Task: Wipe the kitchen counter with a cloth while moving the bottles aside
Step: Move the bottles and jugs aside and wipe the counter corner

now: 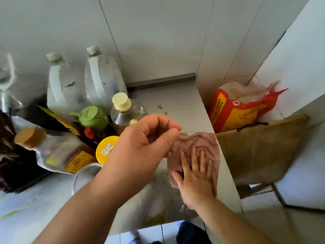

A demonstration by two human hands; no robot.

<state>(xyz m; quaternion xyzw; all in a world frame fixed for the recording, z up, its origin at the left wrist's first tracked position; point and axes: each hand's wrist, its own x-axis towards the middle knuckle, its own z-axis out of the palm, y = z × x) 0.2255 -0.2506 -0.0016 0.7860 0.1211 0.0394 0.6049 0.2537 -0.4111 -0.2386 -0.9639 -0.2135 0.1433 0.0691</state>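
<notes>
The desk (175,101) carries the bottles (100,80), grouped to the left of the left hand (146,143). The pink cloth (202,141) lies on the desk under the right hand (195,175), whose straight fingers press it flat. The left hand, fingers curled, pinches the cloth's left edge.

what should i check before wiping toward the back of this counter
1. Right hand flat on the cloth: ok.
2. Left hand pinching the cloth's edge: cannot tell, blurred.
3. Counter free of crumbs at the back: not ok, greenish bits lie there.
4. Cream-capped bottle out of the path: not ok, it stands beside the crumbs.
5. Cloth clear of the counter's right edge: not ok, it lies along it.
</notes>
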